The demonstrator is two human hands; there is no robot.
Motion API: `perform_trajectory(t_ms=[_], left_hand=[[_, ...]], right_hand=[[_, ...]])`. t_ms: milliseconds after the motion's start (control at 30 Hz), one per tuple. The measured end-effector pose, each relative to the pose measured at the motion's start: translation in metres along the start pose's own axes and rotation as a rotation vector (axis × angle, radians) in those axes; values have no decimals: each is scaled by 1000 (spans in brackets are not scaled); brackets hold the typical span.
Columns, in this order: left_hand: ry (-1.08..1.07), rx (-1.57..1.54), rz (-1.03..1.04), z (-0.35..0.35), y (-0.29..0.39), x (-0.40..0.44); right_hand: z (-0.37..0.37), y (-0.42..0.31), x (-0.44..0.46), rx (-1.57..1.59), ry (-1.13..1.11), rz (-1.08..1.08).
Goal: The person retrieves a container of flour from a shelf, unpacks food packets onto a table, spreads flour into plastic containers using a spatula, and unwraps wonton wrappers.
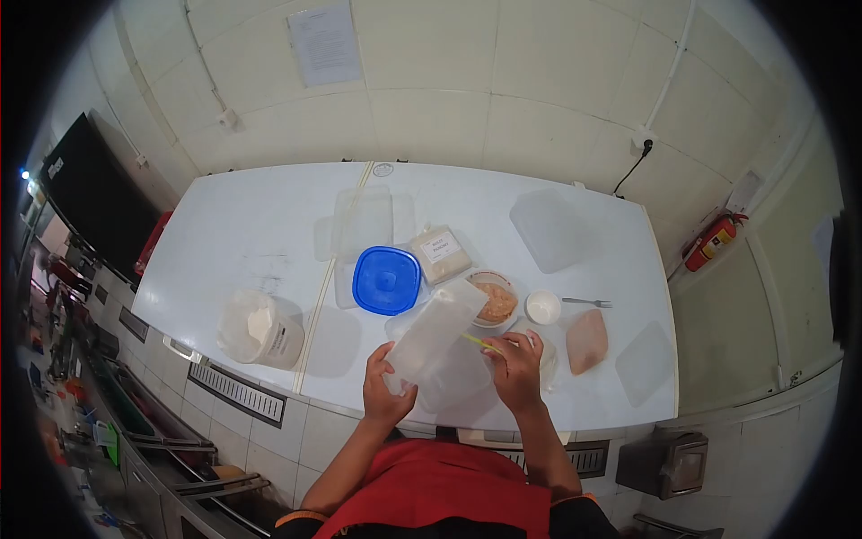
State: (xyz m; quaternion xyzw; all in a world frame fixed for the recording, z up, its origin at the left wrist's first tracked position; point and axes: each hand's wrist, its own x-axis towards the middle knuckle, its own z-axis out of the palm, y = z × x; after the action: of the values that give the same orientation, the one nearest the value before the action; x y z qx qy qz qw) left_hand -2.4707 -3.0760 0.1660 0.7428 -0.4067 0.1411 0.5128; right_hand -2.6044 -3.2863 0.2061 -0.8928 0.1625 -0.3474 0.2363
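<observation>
My left hand [387,388] is closed on the near end of a translucent plastic container [436,332], which is tilted above the table. A thin yellow-green stick [482,342] is pinched in my right hand [518,366], its tip close to the container's right side. Just beyond the container lie a blue lid [386,280] and a labelled packet of pale powder [441,254]. A bowl of orange-brown food [496,298] stands behind my right hand, with a small white cup [542,307] and a fork [586,303] to its right.
A tub of white powder [260,329] stands at the left on the white table [224,216]. Clear lids [546,230] lie at the back right and far right. A bag of pinkish food [588,341] lies right of my right hand.
</observation>
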Motion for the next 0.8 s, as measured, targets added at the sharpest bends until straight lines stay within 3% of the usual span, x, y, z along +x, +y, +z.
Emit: perform_trajectory(t_ms=[200,400,500,733,800], left_hand=[[203,-120,-54,10,-8,-10],[39,73,95,2,-13,-2],[103,142,239,5,-4,8],[109,188,311,0,-1,17],[103,205,339,-4,2,21]], right_hand=[[5,-2,-1,-2,-146,-48],[1,-3,7,-49,-175,-172],[3,-9,10,-96,-141,-236],[1,-13,12,3,-98,-232],[9,-1,5,26,-213,-195]])
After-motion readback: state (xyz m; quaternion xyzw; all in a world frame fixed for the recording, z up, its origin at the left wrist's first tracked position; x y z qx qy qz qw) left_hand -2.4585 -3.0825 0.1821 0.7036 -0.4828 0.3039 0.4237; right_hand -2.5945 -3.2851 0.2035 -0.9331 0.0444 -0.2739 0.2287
